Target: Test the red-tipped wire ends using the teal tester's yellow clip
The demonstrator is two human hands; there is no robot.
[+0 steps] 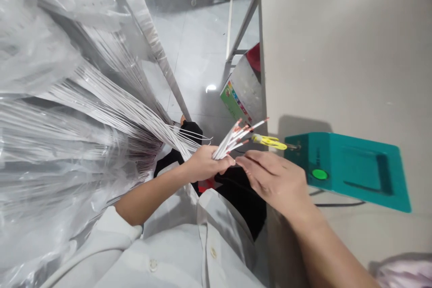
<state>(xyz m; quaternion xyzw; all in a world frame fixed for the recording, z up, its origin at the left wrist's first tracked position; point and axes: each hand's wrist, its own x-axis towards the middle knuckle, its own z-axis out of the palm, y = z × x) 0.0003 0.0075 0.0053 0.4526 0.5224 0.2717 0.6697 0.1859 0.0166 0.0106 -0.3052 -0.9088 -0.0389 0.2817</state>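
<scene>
From where I stand, a pale table [340, 63] runs beside the person over a grey tiled floor [194, 58]. Nearest, the left hand [206, 162] is closed round a bundle of white wires [224, 145], whose reddish tips fan out beyond its fingers. The right hand [272, 175] sits just beside, thumb and fingertips together near the bundle's lower side; whether they pinch anything, I can't tell. Past them, a yellow looped piece [270, 141] meets the green device [357, 168] on the table.

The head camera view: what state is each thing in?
Left hand: closed around white wires.
Right hand: fingers bent, grip unclear.
White wires: gripped, reddish tips spread.
Teal device: resting on the table.
Green button: bright; whether lit, cannot tell.
Yellow loops: beside the teal device.
Clear plastic: crumpled.
</scene>
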